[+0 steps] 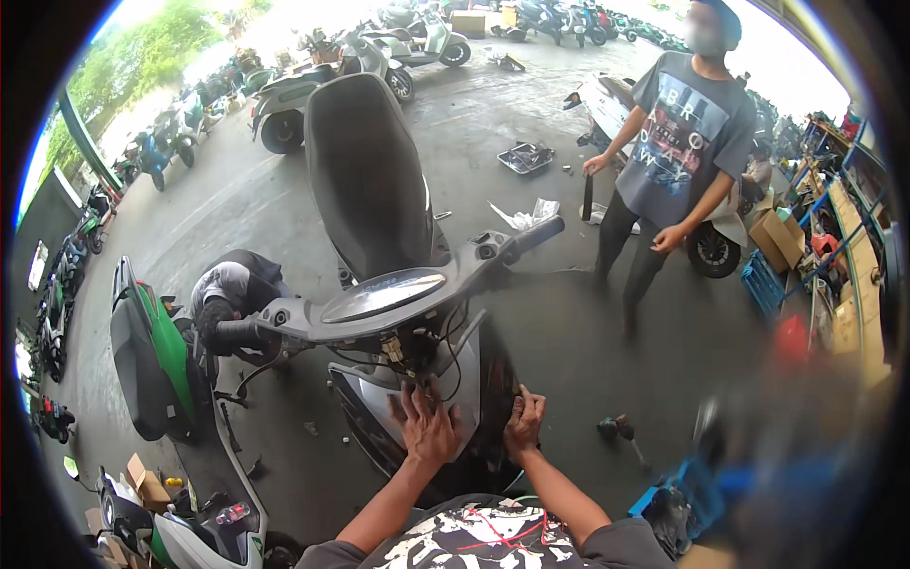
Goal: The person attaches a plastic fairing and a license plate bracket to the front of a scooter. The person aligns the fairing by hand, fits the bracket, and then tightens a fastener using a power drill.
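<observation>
My left hand (426, 427) rests with fingers spread on the silver front panel (377, 403) of a scooter, just below exposed wires and connectors (398, 351). My right hand (524, 422) has its fingers curled around the dark right edge of that panel. Above both hands are the scooter's handlebar cover with an oval display (384, 296) and, behind it, the long black seat (355, 166).
A person (697, 142) stands at right, holding a dark strip. Another person (237, 303) crouches at left beside a green-and-black scooter (161, 360). A power tool (616, 427) lies on the floor near a blue crate (692, 493). Shelves (844, 266) line the right side.
</observation>
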Demonstrator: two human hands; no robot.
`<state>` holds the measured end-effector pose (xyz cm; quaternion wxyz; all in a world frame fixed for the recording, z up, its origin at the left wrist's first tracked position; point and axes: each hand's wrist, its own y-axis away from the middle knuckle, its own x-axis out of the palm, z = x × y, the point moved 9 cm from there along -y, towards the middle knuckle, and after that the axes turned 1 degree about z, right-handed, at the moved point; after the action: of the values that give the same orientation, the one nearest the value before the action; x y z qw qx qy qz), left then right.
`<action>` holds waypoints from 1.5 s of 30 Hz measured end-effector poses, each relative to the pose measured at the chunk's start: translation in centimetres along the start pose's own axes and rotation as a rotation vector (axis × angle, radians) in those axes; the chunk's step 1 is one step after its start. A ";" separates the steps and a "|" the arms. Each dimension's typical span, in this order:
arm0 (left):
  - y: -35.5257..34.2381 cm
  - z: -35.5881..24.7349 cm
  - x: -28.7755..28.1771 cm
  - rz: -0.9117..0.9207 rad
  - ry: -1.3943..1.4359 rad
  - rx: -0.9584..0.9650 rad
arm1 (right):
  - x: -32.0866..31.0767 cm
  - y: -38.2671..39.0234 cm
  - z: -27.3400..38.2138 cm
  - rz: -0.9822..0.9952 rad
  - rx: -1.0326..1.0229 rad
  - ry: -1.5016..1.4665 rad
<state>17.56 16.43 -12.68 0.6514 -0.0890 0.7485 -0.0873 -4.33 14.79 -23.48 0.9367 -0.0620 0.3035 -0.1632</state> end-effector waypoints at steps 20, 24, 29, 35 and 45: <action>-1.7 -0.1 -1.0 -0.031 0.094 -0.074 | -1.4 9.4 -5.4 -0.166 0.368 0.202; -0.5 -1.6 -0.4 -0.035 0.113 -0.049 | 0.2 27.9 -19.0 0.026 1.261 0.000; -1.1 -0.7 -0.9 0.025 0.041 -0.088 | 8.7 33.5 -16.7 0.067 1.763 -0.924; -1.4 -1.0 -0.8 0.002 -0.041 -0.117 | 12.8 31.0 -12.5 -0.109 1.666 -1.441; -0.8 0.2 -1.6 -0.031 -0.127 -0.157 | 2.7 46.9 -19.2 -0.715 2.170 -0.721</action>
<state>18.00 16.07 -10.99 0.6872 -0.1564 0.7086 -0.0325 -1.00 57.58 -50.54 0.4333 0.6374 -0.3068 -0.5584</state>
